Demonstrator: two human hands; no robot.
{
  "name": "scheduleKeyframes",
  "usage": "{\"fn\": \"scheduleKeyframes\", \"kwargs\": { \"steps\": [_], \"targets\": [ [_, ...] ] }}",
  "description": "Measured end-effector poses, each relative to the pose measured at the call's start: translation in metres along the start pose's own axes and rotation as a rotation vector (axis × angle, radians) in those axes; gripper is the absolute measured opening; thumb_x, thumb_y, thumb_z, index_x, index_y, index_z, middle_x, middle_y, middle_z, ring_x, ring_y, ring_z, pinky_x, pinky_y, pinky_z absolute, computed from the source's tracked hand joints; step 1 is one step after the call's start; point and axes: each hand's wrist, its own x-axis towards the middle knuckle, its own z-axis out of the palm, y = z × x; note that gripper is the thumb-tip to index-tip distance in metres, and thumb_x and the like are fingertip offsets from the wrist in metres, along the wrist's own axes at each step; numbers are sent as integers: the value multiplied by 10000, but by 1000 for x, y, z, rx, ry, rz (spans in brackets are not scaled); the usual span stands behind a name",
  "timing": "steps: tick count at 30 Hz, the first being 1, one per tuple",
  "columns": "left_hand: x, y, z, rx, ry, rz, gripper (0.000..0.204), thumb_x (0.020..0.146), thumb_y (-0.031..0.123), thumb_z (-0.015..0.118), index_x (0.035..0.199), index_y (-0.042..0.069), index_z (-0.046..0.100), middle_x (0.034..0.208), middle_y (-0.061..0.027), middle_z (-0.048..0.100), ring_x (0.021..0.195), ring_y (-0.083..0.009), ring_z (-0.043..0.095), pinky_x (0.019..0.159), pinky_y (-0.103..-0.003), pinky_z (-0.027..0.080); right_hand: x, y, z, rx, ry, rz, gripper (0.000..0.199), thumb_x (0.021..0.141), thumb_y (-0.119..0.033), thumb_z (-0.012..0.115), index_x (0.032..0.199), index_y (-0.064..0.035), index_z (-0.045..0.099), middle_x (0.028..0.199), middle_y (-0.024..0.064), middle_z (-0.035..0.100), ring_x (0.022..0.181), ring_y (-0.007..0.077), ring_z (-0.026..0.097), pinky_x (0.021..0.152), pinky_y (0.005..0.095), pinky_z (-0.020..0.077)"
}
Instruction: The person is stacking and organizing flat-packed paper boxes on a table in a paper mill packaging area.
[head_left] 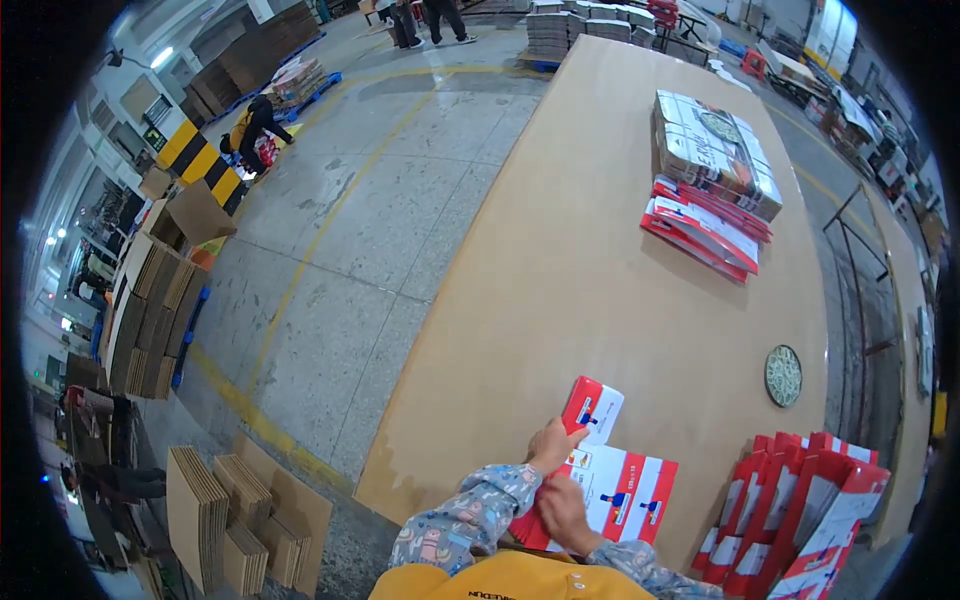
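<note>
At the near edge of the desk (560, 250), a flat red-and-white carton (620, 490) is pinned by the right hand (566, 512), its grip pressed down; its flap (592, 408) is pinched and bent up by the left hand (553, 445), apparently for folding.

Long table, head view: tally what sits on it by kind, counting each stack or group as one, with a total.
Red-and-white flat carton under both hands: 1
Stack of red-and-white flat cartons: 1
Wrapped bundle on that stack: 1
Row of red-and-white cartons standing on edge: 1
Round patterned disc: 1
Total: 5
</note>
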Motion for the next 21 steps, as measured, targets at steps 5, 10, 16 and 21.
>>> {"fn": "scheduleKeyframes", "kwargs": {
  "steps": [5, 10, 16, 21],
  "targets": [
    [-7, 12, -12, 8, -16, 31, 617, 771, 538, 659, 1039, -13, 580, 1026, -224, 637, 941, -385, 629, 790, -478, 491, -1, -18, 35, 103, -292, -222, 248, 784, -141, 621, 998, -16, 609, 1054, 138, 592, 1007, 344, 553, 892, 438, 434],
    [1, 4, -1, -20, 4, 28, 602, 767, 536, 664, 1026, -1, 579, 1009, -216, 643, 919, -386, 633, 775, -478, 495, -5, -3, 58, -121, -492, -192, 482, 872, -338, 496, 1269, -64, 500, 1314, 139, 480, 1267, 316, 394, 1088, 467, 265],
    [30, 8, -4, 16, 14, -20, 580, 762, 534, 666, 1028, 25, 584, 993, -199, 652, 911, -378, 635, 780, -475, 485, -7, 44, 97, -128, -579, -179, 535, 901, -378, 447, 1344, -78, 427, 1395, 136, 400, 1342, 293, 304, 1137, 456, 174],
    [34, 0, -1, -10, 81, 59, 558, 753, 530, 677, 971, 25, 584, 935, -195, 653, 855, -378, 640, 745, -487, 488, -19, 58, 119, 202, -616, 26, 528, 925, -374, 418, 1382, -112, 389, 1437, 98, 372, 1351, 275, 296, 1146, 427, 167]
  ]
}}
